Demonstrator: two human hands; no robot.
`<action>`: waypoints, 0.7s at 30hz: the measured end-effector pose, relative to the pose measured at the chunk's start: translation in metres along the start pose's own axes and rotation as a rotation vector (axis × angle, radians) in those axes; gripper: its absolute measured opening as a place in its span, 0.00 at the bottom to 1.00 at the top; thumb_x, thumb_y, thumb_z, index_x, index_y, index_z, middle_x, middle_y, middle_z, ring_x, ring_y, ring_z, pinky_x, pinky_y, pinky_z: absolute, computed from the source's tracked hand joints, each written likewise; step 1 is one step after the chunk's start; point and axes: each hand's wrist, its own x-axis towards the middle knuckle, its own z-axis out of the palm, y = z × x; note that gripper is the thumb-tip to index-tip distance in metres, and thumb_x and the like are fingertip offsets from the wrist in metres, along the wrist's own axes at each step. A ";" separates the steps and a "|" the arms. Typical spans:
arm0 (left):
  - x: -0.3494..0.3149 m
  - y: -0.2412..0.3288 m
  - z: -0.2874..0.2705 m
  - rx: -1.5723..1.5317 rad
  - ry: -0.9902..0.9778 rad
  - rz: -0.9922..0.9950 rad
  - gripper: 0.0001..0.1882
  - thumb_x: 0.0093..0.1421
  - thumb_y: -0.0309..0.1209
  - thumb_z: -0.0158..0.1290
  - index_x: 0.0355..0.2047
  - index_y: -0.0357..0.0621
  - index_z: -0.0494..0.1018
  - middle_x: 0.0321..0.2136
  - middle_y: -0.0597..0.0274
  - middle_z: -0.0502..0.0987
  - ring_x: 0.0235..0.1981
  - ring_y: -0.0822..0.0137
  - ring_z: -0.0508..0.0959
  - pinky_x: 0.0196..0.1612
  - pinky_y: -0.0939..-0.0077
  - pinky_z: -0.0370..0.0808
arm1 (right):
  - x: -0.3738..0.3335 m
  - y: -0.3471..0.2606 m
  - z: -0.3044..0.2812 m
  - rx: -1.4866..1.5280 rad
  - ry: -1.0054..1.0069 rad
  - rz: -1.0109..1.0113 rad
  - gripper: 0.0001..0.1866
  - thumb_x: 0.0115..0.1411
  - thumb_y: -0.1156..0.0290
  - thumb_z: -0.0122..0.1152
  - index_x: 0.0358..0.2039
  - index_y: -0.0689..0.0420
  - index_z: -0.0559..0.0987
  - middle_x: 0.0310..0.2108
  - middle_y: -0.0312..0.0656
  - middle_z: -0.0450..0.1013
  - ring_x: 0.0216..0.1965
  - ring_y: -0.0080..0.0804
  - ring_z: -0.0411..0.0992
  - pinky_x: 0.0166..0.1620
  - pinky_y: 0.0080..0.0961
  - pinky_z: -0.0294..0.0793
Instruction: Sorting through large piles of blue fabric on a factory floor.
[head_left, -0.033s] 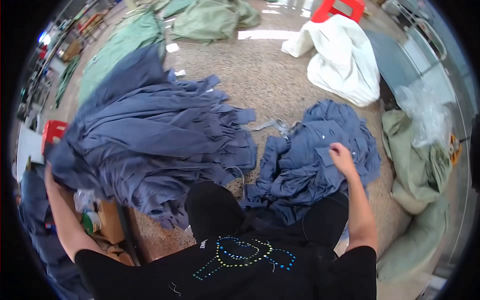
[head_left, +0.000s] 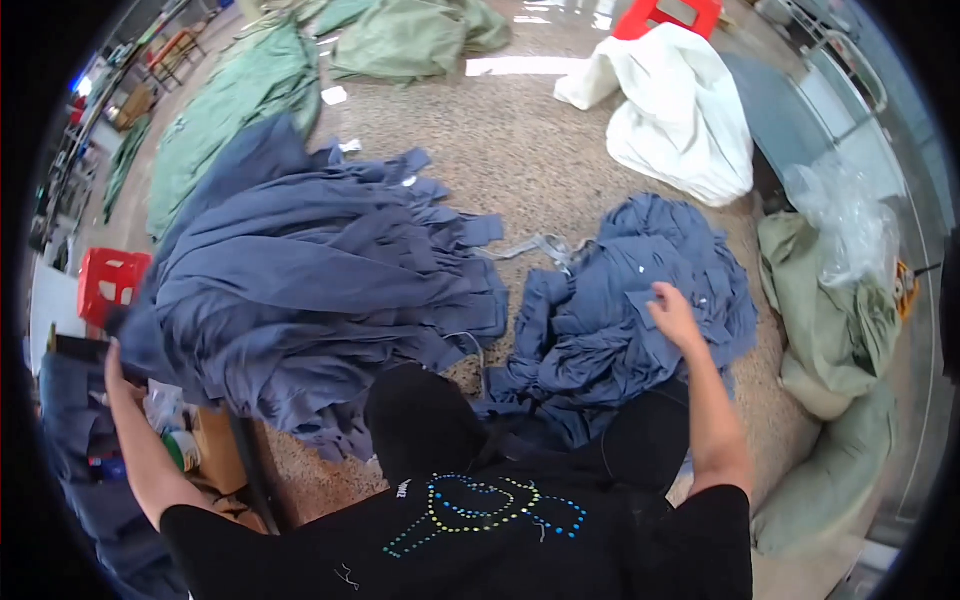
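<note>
A wide pile of dark blue garments (head_left: 310, 260) lies on the left, its folds spread toward the middle. My left hand (head_left: 114, 370) is at the pile's outer left edge, closed on the edge of a garment; the cloth partly hides its fingers. On the right sits a smaller bunched heap of blue garments (head_left: 600, 330) with buttons and a pointed flap. Over this heap is my right hand (head_left: 676, 318), its fingers loosely bent, with a gap between thumb and forefinger and nothing visible held. A pale grey strip (head_left: 540, 247) lies between the two piles.
Green cloth heaps (head_left: 420, 40) lie at the back. White cloth (head_left: 680, 115) hangs by a red stool (head_left: 670, 15). Another red stool (head_left: 108, 285) stands at left, near a cardboard box (head_left: 218, 450). Olive cloth (head_left: 830, 310) and clear plastic (head_left: 845, 225) are at right.
The raised cloth at the left pile's far corner has sunk, and its left edge has shifted right with my left hand, showing more of the red stool. My right hand stays over the heap.
</note>
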 end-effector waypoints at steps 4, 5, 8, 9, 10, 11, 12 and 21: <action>0.050 -0.085 0.109 0.024 -0.380 0.212 0.40 0.43 0.55 0.51 0.51 0.45 0.56 0.52 0.55 0.56 0.46 0.56 0.62 0.42 0.58 0.62 | -0.028 -0.008 0.019 -0.566 -0.120 0.181 0.26 0.40 0.70 0.60 0.43 0.61 0.66 0.37 0.50 0.67 0.37 0.46 0.66 0.42 0.33 0.65; 0.051 -0.082 0.121 0.217 -0.158 0.433 0.35 0.44 0.51 0.50 0.48 0.42 0.59 0.46 0.53 0.61 0.43 0.54 0.64 0.41 0.60 0.63 | -0.030 0.007 0.019 -0.573 -0.121 0.187 0.26 0.40 0.70 0.60 0.43 0.61 0.66 0.37 0.50 0.67 0.37 0.46 0.66 0.42 0.33 0.65; 0.038 -0.035 0.142 0.771 0.574 1.099 0.23 0.47 0.39 0.47 0.39 0.31 0.67 0.30 0.47 0.73 0.33 0.48 0.72 0.39 0.65 0.66 | -0.025 0.042 0.013 -0.156 -0.042 0.290 0.24 0.42 0.70 0.60 0.42 0.61 0.67 0.37 0.45 0.69 0.38 0.40 0.68 0.42 0.28 0.66; -0.029 -0.025 0.174 0.763 0.599 1.447 0.24 0.48 0.37 0.47 0.40 0.30 0.65 0.34 0.42 0.71 0.37 0.46 0.70 0.40 0.64 0.65 | -0.021 0.032 0.000 -0.152 -0.039 0.297 0.24 0.42 0.70 0.60 0.42 0.61 0.67 0.37 0.45 0.69 0.38 0.40 0.68 0.42 0.28 0.66; -0.078 -0.025 0.199 0.887 0.759 1.505 0.23 0.48 0.35 0.48 0.42 0.31 0.65 0.36 0.41 0.70 0.40 0.49 0.69 0.43 0.67 0.64 | -0.014 0.003 -0.022 0.197 -0.008 0.316 0.22 0.44 0.71 0.59 0.42 0.62 0.67 0.37 0.43 0.69 0.38 0.35 0.69 0.41 0.26 0.66; -0.047 0.006 0.170 0.647 0.453 1.522 0.25 0.49 0.36 0.51 0.44 0.32 0.64 0.41 0.43 0.68 0.45 0.53 0.67 0.46 0.70 0.63 | -0.001 -0.033 -0.037 0.596 -0.005 0.297 0.20 0.46 0.73 0.58 0.41 0.62 0.68 0.37 0.41 0.70 0.38 0.31 0.69 0.41 0.24 0.67; -0.117 -0.024 0.248 0.515 0.142 1.552 0.26 0.50 0.35 0.51 0.47 0.33 0.61 0.45 0.46 0.66 0.47 0.59 0.66 0.48 0.72 0.62 | -0.001 -0.065 -0.069 0.856 0.027 0.311 0.17 0.48 0.75 0.55 0.41 0.62 0.68 0.37 0.41 0.69 0.38 0.28 0.68 0.41 0.23 0.67; -0.435 -0.329 0.510 0.707 -1.761 0.943 0.37 0.39 0.33 0.58 0.51 0.45 0.56 0.47 0.52 0.63 0.50 0.58 0.62 0.53 0.67 0.55 | -0.001 -0.204 -0.217 1.514 0.293 -0.250 0.14 0.50 0.78 0.55 0.39 0.60 0.70 0.33 0.38 0.70 0.34 0.22 0.69 0.40 0.20 0.68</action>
